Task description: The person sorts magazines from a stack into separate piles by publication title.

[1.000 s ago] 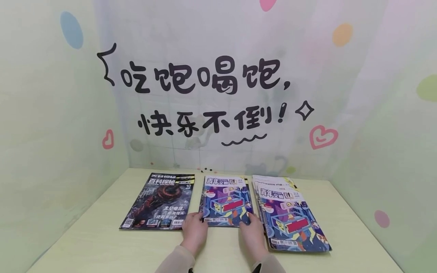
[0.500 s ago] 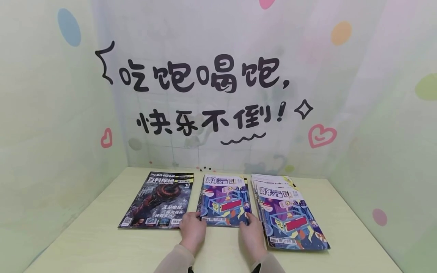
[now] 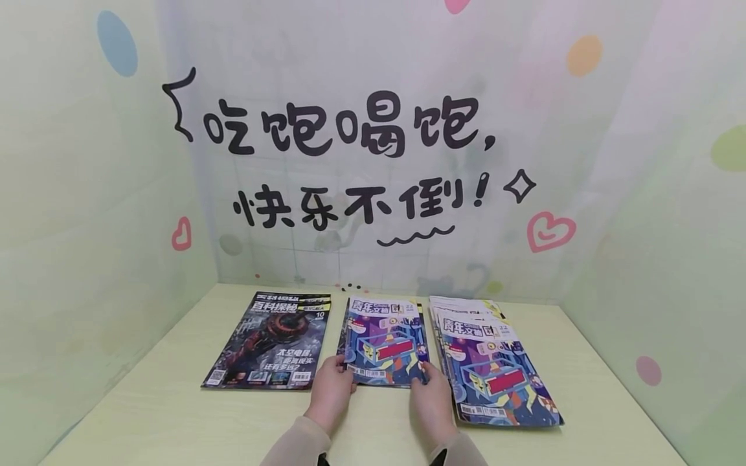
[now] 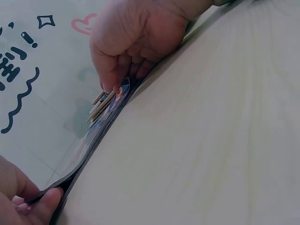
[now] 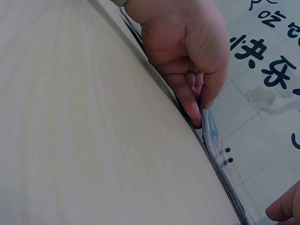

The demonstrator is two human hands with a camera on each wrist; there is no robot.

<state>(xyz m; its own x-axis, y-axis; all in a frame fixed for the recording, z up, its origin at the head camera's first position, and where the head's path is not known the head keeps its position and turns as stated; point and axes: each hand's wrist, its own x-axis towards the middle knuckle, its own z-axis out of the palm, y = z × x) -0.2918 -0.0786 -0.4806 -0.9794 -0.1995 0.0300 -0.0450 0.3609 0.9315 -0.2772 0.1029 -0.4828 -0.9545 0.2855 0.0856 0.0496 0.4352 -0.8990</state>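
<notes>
In the head view, a small stack of purple magazines (image 3: pixel 387 336) lies in the middle of the table between both hands. My left hand (image 3: pixel 330 391) pinches the stack's near left corner. In the right wrist view that left hand (image 5: pixel 187 51) holds the upper magazine edge slightly raised, with a gap beneath it. At the near right corner, my right hand (image 3: pixel 434 398) grips the stack's edge between thumb and fingers. The left wrist view shows this right hand (image 4: pixel 136 42) with its thumb on top. Its fingertips are partly hidden at the stack.
A dark-covered magazine pile (image 3: pixel 271 343) lies left of the middle stack. To the right, a thicker pile of the same purple magazines (image 3: pixel 501 382) sits slightly fanned and close to the right hand. Printed walls (image 3: pixel 373 194) enclose the pale table (image 3: pixel 157 401) behind and on both sides.
My left hand has shifted its fingers at the near left corner, and the top magazine there now sits slightly raised and to the right. The right hand has barely moved.
</notes>
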